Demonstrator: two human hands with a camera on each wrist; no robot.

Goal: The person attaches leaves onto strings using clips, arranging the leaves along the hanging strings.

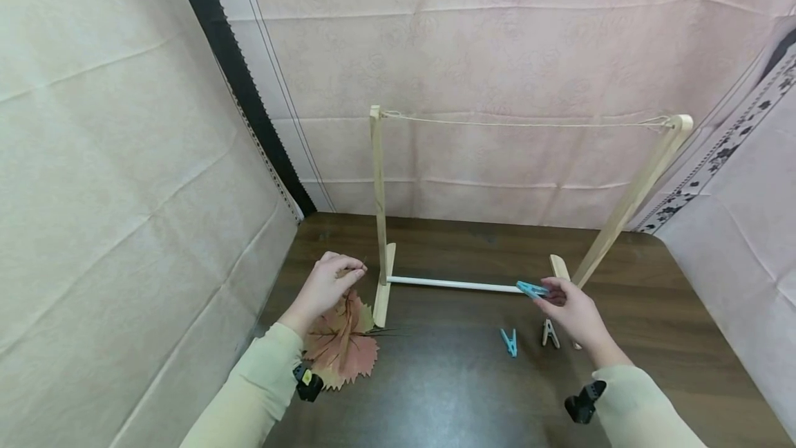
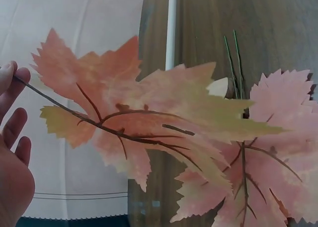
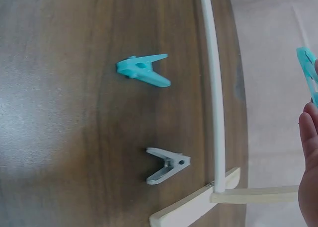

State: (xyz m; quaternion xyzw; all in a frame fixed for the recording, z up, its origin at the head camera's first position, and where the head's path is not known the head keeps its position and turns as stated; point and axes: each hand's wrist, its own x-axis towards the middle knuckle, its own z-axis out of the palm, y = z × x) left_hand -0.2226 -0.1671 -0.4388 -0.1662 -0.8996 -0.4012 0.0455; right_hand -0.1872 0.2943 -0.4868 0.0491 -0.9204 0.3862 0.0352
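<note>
My left hand [image 1: 329, 285] [image 2: 15, 132] pinches the thin dark stem of a red and yellow-green leaf [image 2: 119, 113] between thumb and fingertips; the leaf hangs below the hand. Another leaf [image 2: 258, 182] lies on the table beneath it, partly covered in the left wrist view. In my right hand [image 1: 575, 313] [image 3: 310, 142] a blue clothespin [image 1: 532, 290] [image 3: 307, 68] is pinched by thumb and fingers, near the right end of the white rod [image 1: 457, 285]. Two clothespins rest on the table: a blue one [image 1: 509, 343] [image 3: 144, 70] and a grey one [image 1: 550, 333] [image 3: 169, 165].
A wooden frame stands on the brown table [image 1: 435, 379], with a left post [image 1: 378, 192], a leaning right post [image 1: 628, 206] and a string [image 1: 528, 124] tied between their tops. Pale cloth [image 1: 497, 54] hangs behind and at both sides.
</note>
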